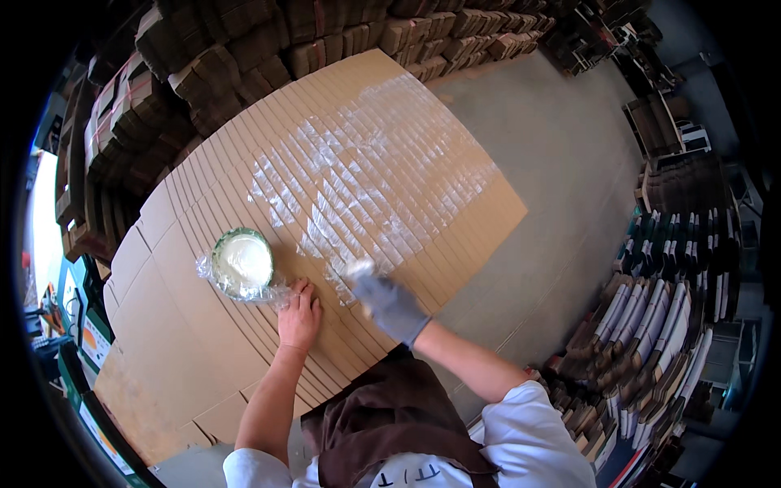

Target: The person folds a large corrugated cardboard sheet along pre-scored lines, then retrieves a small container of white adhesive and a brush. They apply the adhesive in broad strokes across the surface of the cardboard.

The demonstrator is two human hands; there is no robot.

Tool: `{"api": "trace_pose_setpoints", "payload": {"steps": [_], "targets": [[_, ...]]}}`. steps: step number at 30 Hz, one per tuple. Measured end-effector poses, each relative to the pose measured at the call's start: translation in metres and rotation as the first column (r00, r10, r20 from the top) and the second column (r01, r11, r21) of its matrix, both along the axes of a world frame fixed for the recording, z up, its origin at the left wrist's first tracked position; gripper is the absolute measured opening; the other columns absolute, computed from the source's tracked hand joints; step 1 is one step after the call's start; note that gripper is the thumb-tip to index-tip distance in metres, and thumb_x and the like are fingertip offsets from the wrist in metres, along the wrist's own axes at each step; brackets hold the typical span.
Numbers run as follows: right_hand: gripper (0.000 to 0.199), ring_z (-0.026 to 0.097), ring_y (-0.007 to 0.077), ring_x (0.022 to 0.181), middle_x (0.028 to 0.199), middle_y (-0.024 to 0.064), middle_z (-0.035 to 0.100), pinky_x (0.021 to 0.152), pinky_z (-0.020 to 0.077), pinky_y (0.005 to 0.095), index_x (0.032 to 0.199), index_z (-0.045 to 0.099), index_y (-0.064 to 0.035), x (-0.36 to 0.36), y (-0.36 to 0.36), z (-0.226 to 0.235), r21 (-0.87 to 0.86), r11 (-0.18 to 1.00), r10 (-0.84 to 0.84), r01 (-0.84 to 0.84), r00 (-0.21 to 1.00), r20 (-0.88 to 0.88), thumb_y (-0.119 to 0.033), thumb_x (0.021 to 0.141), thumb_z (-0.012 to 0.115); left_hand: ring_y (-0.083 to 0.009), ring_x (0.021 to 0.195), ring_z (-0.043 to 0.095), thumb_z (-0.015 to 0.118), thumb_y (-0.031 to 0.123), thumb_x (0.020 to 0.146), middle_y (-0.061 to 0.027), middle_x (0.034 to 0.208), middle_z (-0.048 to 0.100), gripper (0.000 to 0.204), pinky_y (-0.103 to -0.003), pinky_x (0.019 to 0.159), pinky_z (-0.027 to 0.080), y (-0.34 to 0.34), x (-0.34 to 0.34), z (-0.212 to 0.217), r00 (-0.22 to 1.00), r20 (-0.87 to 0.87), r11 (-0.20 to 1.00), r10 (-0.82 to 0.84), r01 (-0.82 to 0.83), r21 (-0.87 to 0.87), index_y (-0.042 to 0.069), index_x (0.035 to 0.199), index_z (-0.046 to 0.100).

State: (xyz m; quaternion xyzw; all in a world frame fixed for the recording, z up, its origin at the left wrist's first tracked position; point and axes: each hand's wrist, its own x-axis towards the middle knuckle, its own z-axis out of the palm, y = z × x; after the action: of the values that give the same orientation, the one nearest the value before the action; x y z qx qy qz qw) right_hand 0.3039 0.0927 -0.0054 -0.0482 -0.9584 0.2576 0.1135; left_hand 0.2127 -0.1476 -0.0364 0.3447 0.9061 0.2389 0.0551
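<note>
Fanned, overlapping brown cardboard sheets (285, 342) lie before me, their edges making a row of long slanting lines. White, wet-looking paste (350, 187) streaks the upper and middle part. My right hand (389, 309), in a grey glove, is closed around a brush (360, 267); its white-coated end touches the cardboard at the lower edge of the streaks, and its handle is mostly hidden. Bare, my left hand (299, 319) rests on the sheets with fingers extended, beside crumpled clear plastic film (277, 293). That film surrounds a green-rimmed bowl (218, 259) holding white paste (247, 259).
Tied stacks of folded cardboard (220, 73) line the far side and left. Bundles of flat cartons (651, 317) stand on the right, past the grey floor (545, 138). Green and white printed boards (89, 333) are at the left edge. A brown apron (390, 407) covers my front.
</note>
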Motion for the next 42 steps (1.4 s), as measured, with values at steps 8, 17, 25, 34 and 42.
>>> {"api": "trace_pose_setpoints", "payload": {"steps": [8,17,25,34,42], "targets": [[0.021,0.062,0.0322,0.091,0.103,0.0153,0.061,0.076,0.053,0.0446,0.112,0.058,-0.0074,-0.041,0.044,0.02,-0.258,0.955,-0.154,0.146,0.988,-0.013,-0.007,0.091,0.052,-0.0322,0.127,0.05,0.064,0.014,0.086,-0.0103,0.134,0.055,0.038,-0.046,0.104,0.042,0.004,-0.002,-0.003,0.999,-0.036,1.0,0.02,-0.02,0.006,0.006,0.122,0.056],[0.035,0.062,0.0358,0.103,0.118,0.0142,0.062,0.086,0.0534,0.0436,0.116,0.061,-0.0106,-0.054,0.122,0.02,-0.157,0.892,-0.372,0.423,0.886,0.276,0.001,0.085,0.052,-0.0334,0.127,0.05,0.065,0.012,0.083,-0.011,0.133,0.055,0.04,-0.048,0.105,0.04,0.004,0.001,0.0,0.999,-0.023,0.999,0.033,-0.033,0.003,0.006,0.121,0.057],[0.037,0.063,0.0347,0.103,0.117,0.0147,0.063,0.087,0.0524,0.0441,0.12,0.061,-0.0123,-0.032,0.191,0.002,0.075,0.962,-0.272,0.264,0.952,0.137,-0.003,0.084,0.057,-0.0372,0.125,0.05,0.065,0.007,0.082,-0.0145,0.131,0.055,0.039,-0.051,0.105,0.039,0.002,0.003,-0.004,0.999,-0.032,1.0,0.009,-0.009,0.0,0.003,0.119,0.056],[0.027,0.062,0.0364,0.098,0.108,0.0164,0.062,0.084,0.0518,0.0459,0.116,0.06,-0.012,-0.058,0.29,-0.009,-0.042,0.912,-0.403,0.408,0.911,0.089,-0.011,0.09,0.056,-0.0398,0.121,0.052,0.065,0.007,0.079,-0.0156,0.127,0.057,0.038,-0.051,0.103,0.041,0.006,-0.001,-0.002,0.999,-0.047,0.999,0.012,-0.013,-0.031,0.003,0.116,0.056],[0.024,0.063,0.0337,0.099,0.104,0.0178,0.064,0.086,0.0513,0.0405,0.116,0.062,-0.009,-0.071,0.358,0.001,0.215,0.81,-0.585,0.546,0.781,0.22,-0.015,0.096,0.051,-0.0416,0.121,0.051,0.063,0.005,0.081,-0.0183,0.128,0.055,0.038,-0.054,0.105,0.039,0.005,-0.002,-0.004,0.998,-0.058,0.999,-0.021,0.019,-0.03,0.001,0.117,0.056]]}}
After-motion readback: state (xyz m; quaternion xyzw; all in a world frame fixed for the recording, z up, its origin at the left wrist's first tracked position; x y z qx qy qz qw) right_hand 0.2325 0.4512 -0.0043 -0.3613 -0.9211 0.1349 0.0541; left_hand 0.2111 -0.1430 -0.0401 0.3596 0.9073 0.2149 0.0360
